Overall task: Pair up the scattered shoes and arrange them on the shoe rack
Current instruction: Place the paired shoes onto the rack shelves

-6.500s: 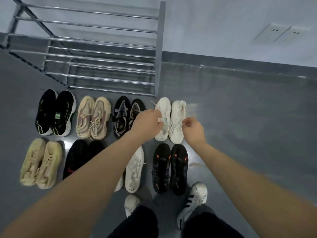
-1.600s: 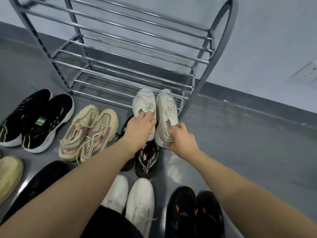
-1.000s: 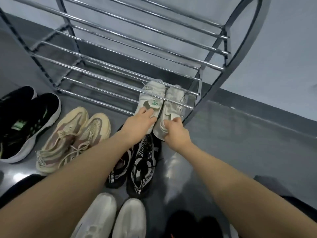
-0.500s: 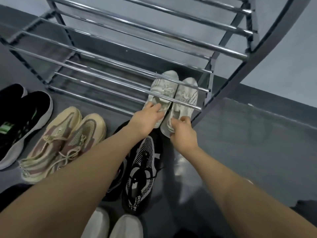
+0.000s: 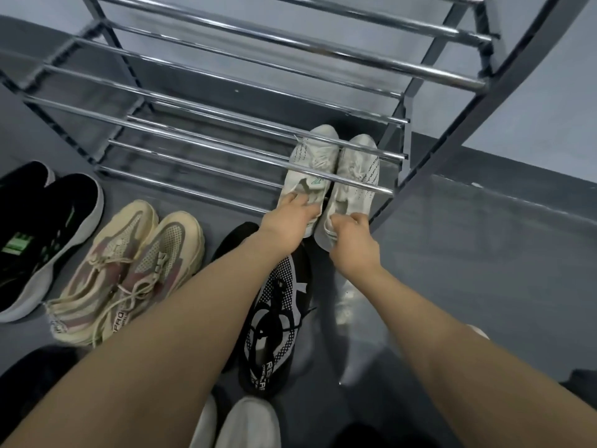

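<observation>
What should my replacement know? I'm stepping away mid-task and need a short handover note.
Left hand grips the left white shoe at its heel; right hand grips the right white shoe.
Both white shoes are side by side, toes in, at the right end of the rack's lowest tier, heels sticking out.
Done: pairs lined up on the floor.
Left: seat this pair, let go, then rack the beige pair, black-green pair, black mesh pair and the others at the bottom edge.

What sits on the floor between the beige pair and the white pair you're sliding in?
In the head view, a black-and-white mesh pair, partly hidden under the left forearm.
</observation>
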Tool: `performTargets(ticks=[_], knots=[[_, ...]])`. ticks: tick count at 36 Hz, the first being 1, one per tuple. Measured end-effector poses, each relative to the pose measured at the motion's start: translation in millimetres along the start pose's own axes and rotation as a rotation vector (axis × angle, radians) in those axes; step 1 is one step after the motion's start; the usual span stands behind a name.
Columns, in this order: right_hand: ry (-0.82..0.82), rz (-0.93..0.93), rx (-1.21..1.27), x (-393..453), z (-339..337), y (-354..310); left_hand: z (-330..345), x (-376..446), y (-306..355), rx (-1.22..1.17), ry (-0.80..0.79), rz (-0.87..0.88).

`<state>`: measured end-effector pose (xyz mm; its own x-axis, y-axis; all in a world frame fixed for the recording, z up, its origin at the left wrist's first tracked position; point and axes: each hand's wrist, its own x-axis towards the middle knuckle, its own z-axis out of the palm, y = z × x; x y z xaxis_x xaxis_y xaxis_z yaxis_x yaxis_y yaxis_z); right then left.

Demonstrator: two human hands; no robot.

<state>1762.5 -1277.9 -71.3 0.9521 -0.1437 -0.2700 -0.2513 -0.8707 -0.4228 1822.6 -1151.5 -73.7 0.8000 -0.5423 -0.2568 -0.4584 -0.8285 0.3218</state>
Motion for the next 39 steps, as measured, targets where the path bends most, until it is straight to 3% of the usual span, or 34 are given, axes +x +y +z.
performTargets(ticks=[4, 11, 14, 20, 26, 32, 35, 39], knots=[[0.035, -0.004, -0.097, -1, 4, -4, 2, -8, -1, 0.02, 0.051, -0.003], [0.45, -0.133, -0.142, -26, 26, -6, 8, -42, -16, -0.065, 0.182, -0.042], [0.415, -0.143, -0.061, -44, 31, -16, 10, -66, -23, -0.045, 0.195, -0.015], [0.354, -0.192, -0.027, -78, 46, -28, 12, -119, -30, 0.034, 0.041, -0.09], [-0.033, -0.362, -0.129, -115, 70, -34, 21, -167, -42, 0.121, -0.1, -0.111], [-0.197, -0.463, -0.44, -136, 84, -42, 35, -189, -46, 0.307, -0.228, -0.092], [-0.17, -0.416, -0.455, -140, 89, -47, 48, -194, -47, 0.392, -0.211, -0.047], [-0.09, -0.466, -0.47, -144, 97, -57, 49, -200, -54, 0.452, 0.006, 0.142]])
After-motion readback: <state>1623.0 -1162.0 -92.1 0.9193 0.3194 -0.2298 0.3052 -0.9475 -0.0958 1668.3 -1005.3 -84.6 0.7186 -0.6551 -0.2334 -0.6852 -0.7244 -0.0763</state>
